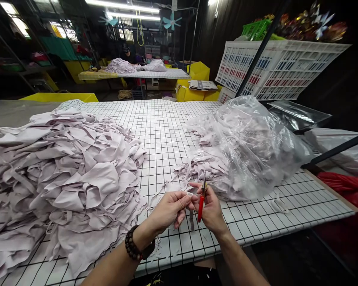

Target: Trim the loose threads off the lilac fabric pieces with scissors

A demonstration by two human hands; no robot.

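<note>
The left hand (173, 203) pinches a narrow cloth strip (191, 221) above the worktop (163, 123); the right hand (212, 211) grips red-handled snips (200, 207). Cloth is heaped at left (83, 174) and partly bagged in plastic (253, 147) at right; which pile is finished, I cannot tell.

Open tabletop lane (162, 135), cloth (86, 178) left, bag (253, 151) right

Matt, creased cloth is being shown by the large heap (86, 178), glossy crinkled plastic by the clear bag (256, 147), smooth plastic and metal by the snips (201, 206).
</note>
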